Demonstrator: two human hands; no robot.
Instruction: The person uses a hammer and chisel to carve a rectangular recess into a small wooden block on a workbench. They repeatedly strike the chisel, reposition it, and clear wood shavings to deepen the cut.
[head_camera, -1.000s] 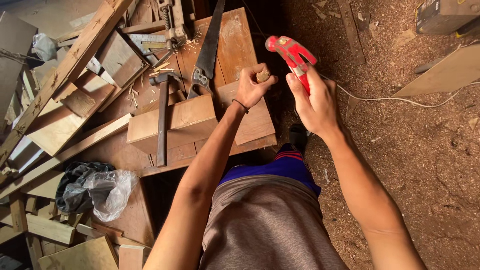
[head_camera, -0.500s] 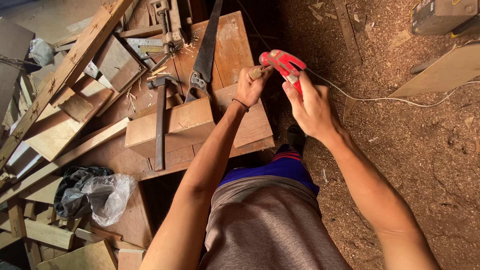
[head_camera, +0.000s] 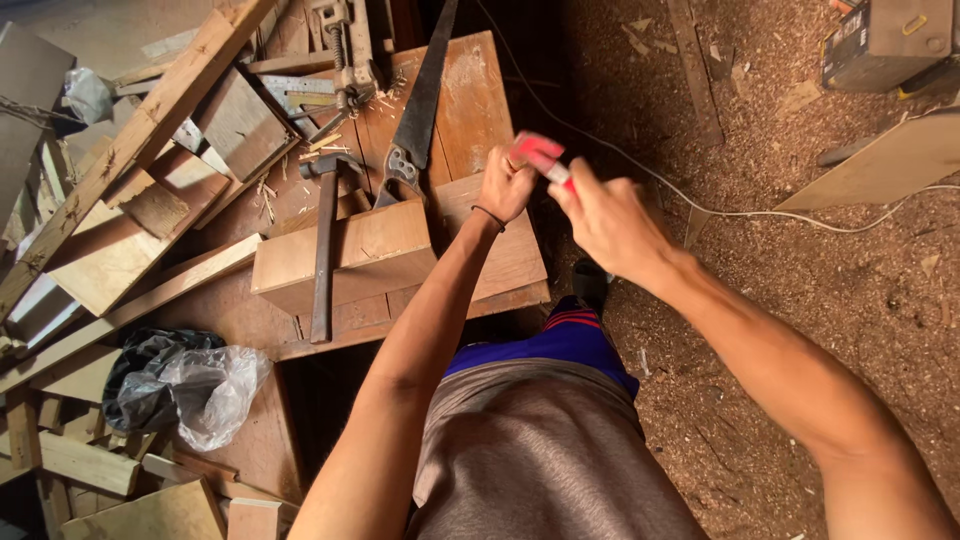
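Your right hand (head_camera: 605, 215) has its fingers closed round a red-handled tool (head_camera: 540, 157), blurred. Your left hand (head_camera: 507, 183) pinches something small at the tool's tip; what it is, can't tell. Both sit above the light wooden block (head_camera: 350, 255) on the brown wooden surface (head_camera: 470, 90). Steel hammer (head_camera: 323, 250) and handsaw (head_camera: 415, 115) lie left of your fingers. Keep the left grip steady, tool square.

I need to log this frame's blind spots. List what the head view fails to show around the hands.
- Red tool: motion-blurred, its kind unclear; the right hand covers its lower end.
- Whatever the left hand grips: hidden by its fingers.
- Handsaw: blade tip cut off by the top edge.
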